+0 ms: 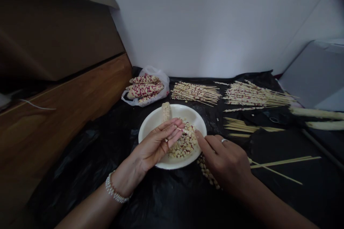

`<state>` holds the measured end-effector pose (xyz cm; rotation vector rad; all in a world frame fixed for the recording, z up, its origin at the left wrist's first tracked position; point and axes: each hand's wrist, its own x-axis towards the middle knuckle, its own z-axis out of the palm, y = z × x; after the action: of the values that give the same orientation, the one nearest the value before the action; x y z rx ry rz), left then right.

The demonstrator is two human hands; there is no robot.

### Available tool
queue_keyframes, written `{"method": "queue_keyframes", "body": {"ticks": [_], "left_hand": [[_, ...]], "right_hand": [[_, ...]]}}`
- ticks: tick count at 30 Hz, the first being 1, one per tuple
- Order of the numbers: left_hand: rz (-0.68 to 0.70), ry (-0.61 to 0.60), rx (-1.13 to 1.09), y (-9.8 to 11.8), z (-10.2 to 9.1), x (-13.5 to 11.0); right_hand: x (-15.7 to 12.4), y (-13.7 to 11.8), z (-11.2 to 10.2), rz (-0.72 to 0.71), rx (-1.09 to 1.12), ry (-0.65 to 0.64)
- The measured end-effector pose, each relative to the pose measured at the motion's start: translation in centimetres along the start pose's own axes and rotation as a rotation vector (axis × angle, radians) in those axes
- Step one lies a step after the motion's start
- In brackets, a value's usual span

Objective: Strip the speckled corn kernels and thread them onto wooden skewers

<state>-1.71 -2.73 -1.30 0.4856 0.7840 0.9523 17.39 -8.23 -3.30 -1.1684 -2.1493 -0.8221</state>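
Note:
A white plate [150, 123] sits in front of me with a heap of loose corn kernels [184, 143] and a bare corn cob [166, 111] on it. My left hand [158, 143] hovers over the plate's left side, palm up, fingers lightly curled round a thin wooden skewer and a kernel or two. My right hand [224, 159] reaches in from the right; its fingertips pinch at the kernels by the plate's rim. A skewer threaded with kernels [208, 173] lies under that hand, and it seems to be held by it.
A black plastic sheet [80, 171] covers the surface. Behind the plate lie a clear bag of red-speckled corn cobs [145, 87] and two piles of filled skewers [196, 92] [252, 94]. Bare skewers [247, 126] [285, 161] and stripped cobs [317, 113] lie right. A wooden panel [53, 114] stands left.

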Motion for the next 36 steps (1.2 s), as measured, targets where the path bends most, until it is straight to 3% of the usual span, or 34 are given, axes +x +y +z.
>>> {"method": "queue_keyframes", "body": {"ticks": [9, 17, 22, 30, 36], "left_hand": [[-0.021, -0.001, -0.048, -0.10, -0.21, 0.10], [0.063, 0.049, -0.016, -0.19, -0.14, -0.16], [0.050, 0.077, 0.015, -0.10, 0.38, -0.49], [0.026, 0.022, -0.033, -0.10, -0.18, 0.09], [0.032, 0.067, -0.048, -0.19, -0.01, 0.03]], "right_hand": [[-0.02, -0.03, -0.03, 0.015, 0.016, -0.009], [0.06, 0.13, -0.21, 0.021, 0.039, 0.036], [0.19, 0.05, -0.24, -0.003, 0.033, 0.013], [0.20, 0.03, -0.11, 0.005, -0.013, -0.001], [0.32, 0.08, -0.35, -0.012, -0.024, 0.001]]}}
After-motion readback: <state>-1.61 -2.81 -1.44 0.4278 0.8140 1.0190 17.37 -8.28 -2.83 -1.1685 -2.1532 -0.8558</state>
